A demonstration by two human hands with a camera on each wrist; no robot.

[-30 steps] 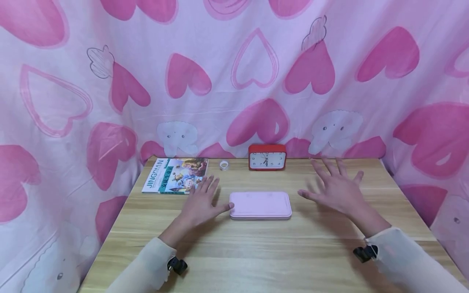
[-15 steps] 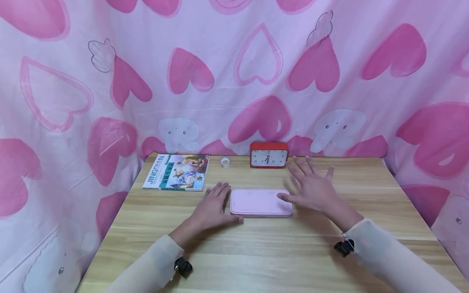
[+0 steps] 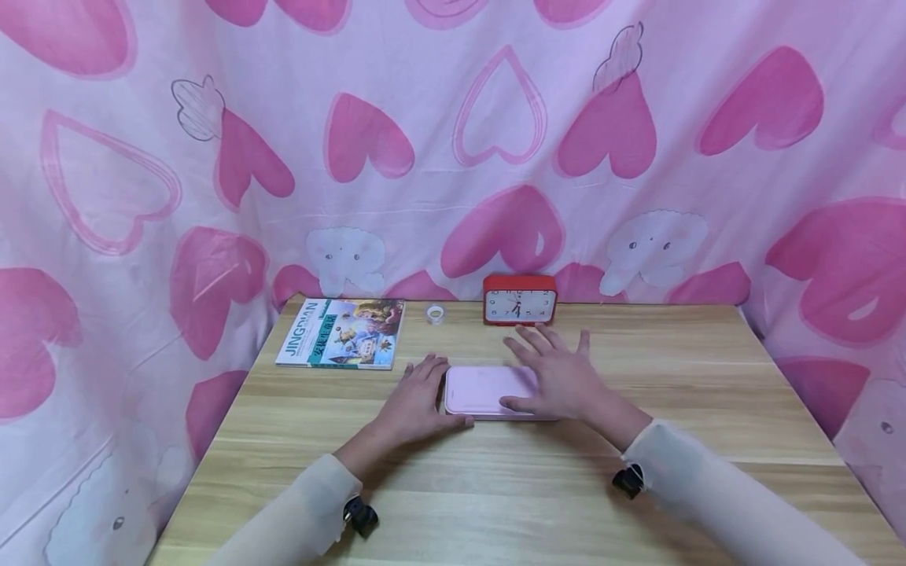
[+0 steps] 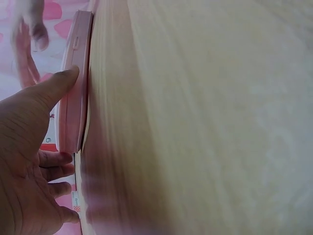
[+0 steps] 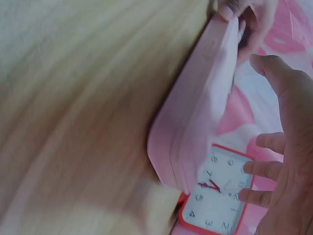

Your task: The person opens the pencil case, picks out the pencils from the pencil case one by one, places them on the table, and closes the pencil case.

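Note:
A flat, rounded pink case lies lengthwise across the wooden table in the head view. My left hand grips its left end. In the left wrist view the thumb presses the case's front side, near a small latch mark, while the fingers sit around the end. Over the right part of the case hovers my right hand, fingers spread and holding nothing; it hides the case's right end in the head view. The right wrist view shows the right thumb and fingers apart from the pink case.
Behind the case, a red alarm clock stands at the table's back edge. A small clear roll of tape lies left of it. At the back left is a picture-covered book. A pink heart-patterned curtain hangs around the table.
My right hand has moved left, from beside the case to above its right part. My left hand has come down onto the case's left end. The case stays in place.

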